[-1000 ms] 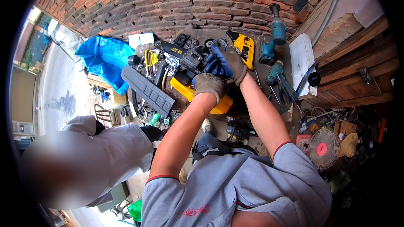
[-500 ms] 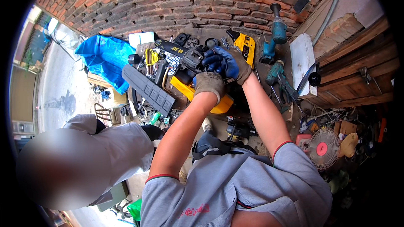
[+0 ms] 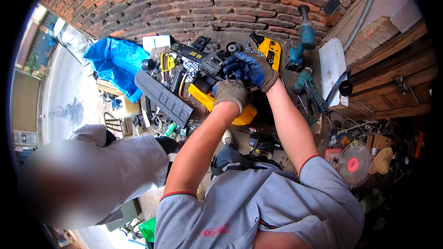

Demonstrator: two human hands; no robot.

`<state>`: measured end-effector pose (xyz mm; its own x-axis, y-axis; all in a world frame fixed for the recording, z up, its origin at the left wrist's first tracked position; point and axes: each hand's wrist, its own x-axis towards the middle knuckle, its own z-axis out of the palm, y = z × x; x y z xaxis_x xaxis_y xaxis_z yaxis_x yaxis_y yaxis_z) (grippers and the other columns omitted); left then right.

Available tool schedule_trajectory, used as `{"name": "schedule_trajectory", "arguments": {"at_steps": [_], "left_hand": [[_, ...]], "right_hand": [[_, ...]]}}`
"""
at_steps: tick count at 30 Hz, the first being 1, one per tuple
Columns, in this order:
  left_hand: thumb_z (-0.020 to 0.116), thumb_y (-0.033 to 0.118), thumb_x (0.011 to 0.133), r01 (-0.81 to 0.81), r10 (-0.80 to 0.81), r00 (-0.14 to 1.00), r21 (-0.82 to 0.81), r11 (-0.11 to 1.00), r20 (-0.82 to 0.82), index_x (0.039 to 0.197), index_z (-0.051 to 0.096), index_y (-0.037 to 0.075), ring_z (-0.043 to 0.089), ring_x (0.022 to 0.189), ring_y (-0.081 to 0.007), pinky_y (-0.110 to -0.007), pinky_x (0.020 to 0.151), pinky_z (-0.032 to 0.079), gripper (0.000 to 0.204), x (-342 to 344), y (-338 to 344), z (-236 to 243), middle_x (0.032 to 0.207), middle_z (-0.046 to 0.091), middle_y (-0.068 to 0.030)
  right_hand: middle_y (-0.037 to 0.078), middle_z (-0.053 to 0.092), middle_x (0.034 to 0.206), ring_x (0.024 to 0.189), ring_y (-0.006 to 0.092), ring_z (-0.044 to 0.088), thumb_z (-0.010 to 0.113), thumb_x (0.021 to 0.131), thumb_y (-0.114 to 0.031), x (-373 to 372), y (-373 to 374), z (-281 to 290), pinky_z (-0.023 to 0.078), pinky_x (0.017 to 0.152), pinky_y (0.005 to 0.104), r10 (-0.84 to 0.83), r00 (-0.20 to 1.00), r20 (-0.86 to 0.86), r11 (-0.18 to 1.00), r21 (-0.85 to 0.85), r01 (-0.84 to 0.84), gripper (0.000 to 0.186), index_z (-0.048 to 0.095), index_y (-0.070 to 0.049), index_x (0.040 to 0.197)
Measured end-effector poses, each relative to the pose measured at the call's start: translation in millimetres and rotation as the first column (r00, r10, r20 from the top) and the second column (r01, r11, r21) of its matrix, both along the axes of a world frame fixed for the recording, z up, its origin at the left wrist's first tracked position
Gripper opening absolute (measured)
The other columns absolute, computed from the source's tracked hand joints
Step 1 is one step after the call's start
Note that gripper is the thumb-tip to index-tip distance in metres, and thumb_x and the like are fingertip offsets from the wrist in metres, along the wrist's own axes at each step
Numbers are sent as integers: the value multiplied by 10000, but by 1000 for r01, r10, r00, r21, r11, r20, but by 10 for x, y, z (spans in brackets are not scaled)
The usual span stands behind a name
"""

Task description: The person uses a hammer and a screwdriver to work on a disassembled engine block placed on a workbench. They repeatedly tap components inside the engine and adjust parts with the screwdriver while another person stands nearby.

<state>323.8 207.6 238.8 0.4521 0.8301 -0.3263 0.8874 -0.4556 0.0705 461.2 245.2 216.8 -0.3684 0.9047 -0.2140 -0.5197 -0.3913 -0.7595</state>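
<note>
A brick wall (image 3: 194, 0) backs our cluttered bench (image 3: 323, 120), and we are mid-job on the yellow chainsaw (image 3: 217, 97) lying at its middle. Our left hand (image 3: 230, 93) clamps down on the body, our right hand (image 3: 251, 69) curls around the top handle. The saw looks partly stripped, its grey cover (image 3: 162, 97) lying apart; our gloves hide the part we work on.

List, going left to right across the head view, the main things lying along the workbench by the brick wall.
Crumpled blue plastic sheet → long grey ribbed plastic cover → left hand in a grey glove → right hand in a blue glove → upright teal power drill → white rectangular board.
</note>
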Motion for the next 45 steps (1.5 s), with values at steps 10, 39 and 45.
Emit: {"name": "schedule_trajectory", "arguments": {"at_steps": [10, 39, 45], "left_hand": [[605, 491, 873, 40, -46, 997, -81, 996, -69, 1141, 731, 122, 712, 1039, -300, -455, 854, 532, 473, 50, 24, 96, 1119, 738, -149], [573, 483, 898, 48, -48, 998, -18, 999, -27, 1022, 787, 151, 727, 1001, -287, -437, 812, 543, 415, -3, -2, 62, 1038, 763, -124], [583, 479, 897, 31, -32, 999, 49, 998, 23, 1068, 771, 123, 726, 1009, -296, -442, 828, 548, 437, -2, -34, 87, 1059, 757, -141]], "right_hand": [[151, 738, 1037, 838, 167, 711, 586, 1034, -220, -95, 96, -219, 533, 672, 231, -478, 802, 358, 805, 543, 238, 272, 636, 8, 1173], [32, 706, 771, 664, 96, 602, 689, 954, -433, -172, 2, -118, 472, 615, 264, -443, 715, 541, 852, 501, 149, 396, 750, -47, 896], [139, 754, 969, 746, 122, 652, 539, 1044, -313, 39, -18, -31, 484, 614, 210, 32, 999, 44, 995, 89, -36, 366, 695, 16, 1081]]}}
